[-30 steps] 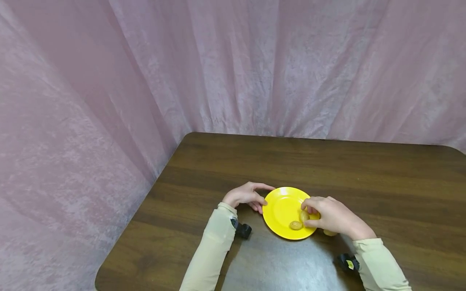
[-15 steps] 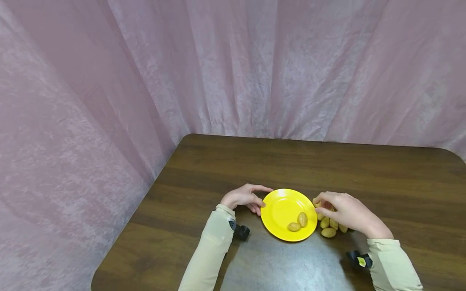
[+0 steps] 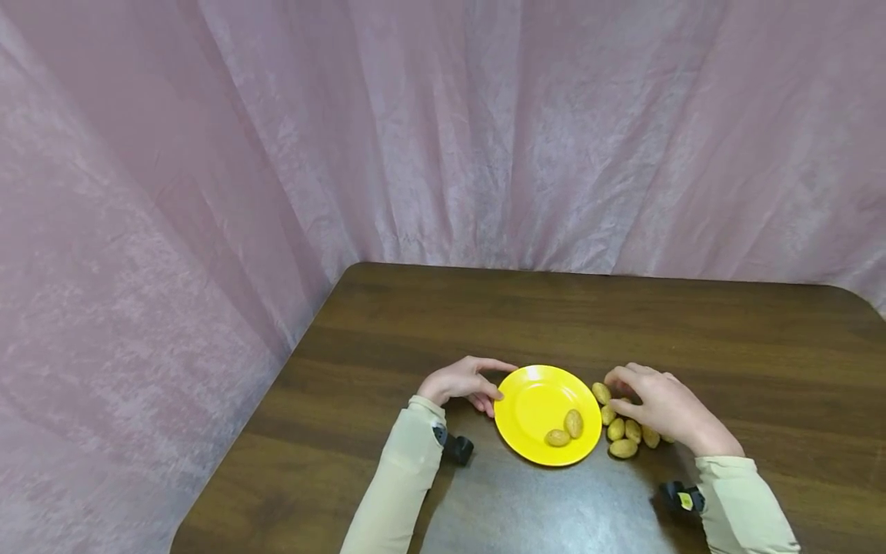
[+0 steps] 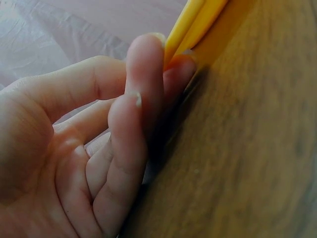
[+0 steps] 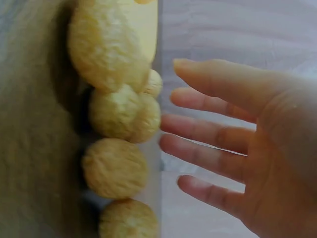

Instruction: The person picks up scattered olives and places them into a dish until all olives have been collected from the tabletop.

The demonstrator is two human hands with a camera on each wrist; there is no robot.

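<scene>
A yellow plate point(image 3: 529, 415) lies on the table with two rough tan oval lumps point(image 3: 557, 438) near its right side. My left hand point(image 3: 460, 383) holds the plate's left rim; in the left wrist view the fingertips point(image 4: 144, 64) pinch the yellow edge point(image 4: 192, 25). My right hand point(image 3: 661, 404) hovers over a cluster of similar lumps point(image 3: 624, 448) just right of the plate, partly hiding them. In the right wrist view that hand point(image 5: 237, 129) has its fingers spread and apart, with nothing between them, beside the wrinkled lumps point(image 5: 115, 167).
The brown wooden table point(image 3: 388, 323) extends beyond the hands to its rounded far corners. Pink curtains point(image 3: 443, 131) hang along its back and left. A small black camera point(image 3: 459, 449) sits at the left wrist and another black camera point(image 3: 681, 498) at the right.
The right hand has let go of a lump on the plate and moved right, over the cluster, uncovering more of it. The left hand keeps its hold on the rim.
</scene>
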